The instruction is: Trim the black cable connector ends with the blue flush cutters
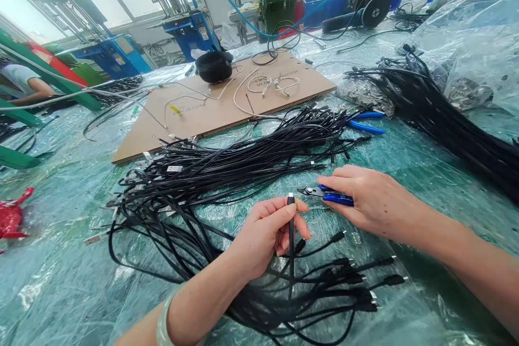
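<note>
Between the thumb and fingers of my left hand [270, 227] is a black USB cable [291, 243], its small metal plug pointing up. My right hand [375, 203] grips blue-handled flush cutters [338, 198], whose jaws lie just right of the plug, apart from it. Under my left hand spreads a loose bunch of black cables [320, 303] with their connector ends to the right. Just beyond, a thick bundle of black cables [243, 154] lies across the table, some metal USB plugs showing at its left end.
Flat cardboard [194, 113] lies behind the bundle, bearing white cables and a black round object [213, 66]. Blue-handled pliers [367, 123] lie near the bundle's right end. More black cables [450, 113] lie at right. Red plastic [14, 213] is at left; a person's arm [36, 89] shows behind.
</note>
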Demonstrator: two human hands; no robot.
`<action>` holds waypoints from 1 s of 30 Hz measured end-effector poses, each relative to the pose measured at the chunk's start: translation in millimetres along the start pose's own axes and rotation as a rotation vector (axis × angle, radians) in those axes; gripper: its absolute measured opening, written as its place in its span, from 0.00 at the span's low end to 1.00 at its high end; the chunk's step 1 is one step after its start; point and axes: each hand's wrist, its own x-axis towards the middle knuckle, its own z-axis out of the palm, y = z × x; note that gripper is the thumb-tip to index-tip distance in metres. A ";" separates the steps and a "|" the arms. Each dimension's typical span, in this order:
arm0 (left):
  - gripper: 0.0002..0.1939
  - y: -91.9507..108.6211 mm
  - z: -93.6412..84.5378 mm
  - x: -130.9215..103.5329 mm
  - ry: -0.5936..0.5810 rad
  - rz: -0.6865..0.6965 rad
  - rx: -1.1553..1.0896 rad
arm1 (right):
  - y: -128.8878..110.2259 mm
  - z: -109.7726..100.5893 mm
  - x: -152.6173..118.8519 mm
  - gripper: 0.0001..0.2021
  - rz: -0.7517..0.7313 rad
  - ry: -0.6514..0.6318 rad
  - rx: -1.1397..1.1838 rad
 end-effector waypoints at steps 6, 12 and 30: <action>0.10 0.4 0.3 0.6 -0.007 0.015 -0.002 | 1.2 -0.3 -0.1 0.10 0.001 0.004 -0.007; 0.09 2.0 2.1 -0.7 -0.010 0.012 -0.010 | 3.7 1.6 1.0 0.10 0.021 -0.001 -0.011; 0.08 2.8 2.0 -0.7 -0.022 -0.008 -0.021 | 3.7 1.4 0.6 0.10 0.033 0.002 -0.014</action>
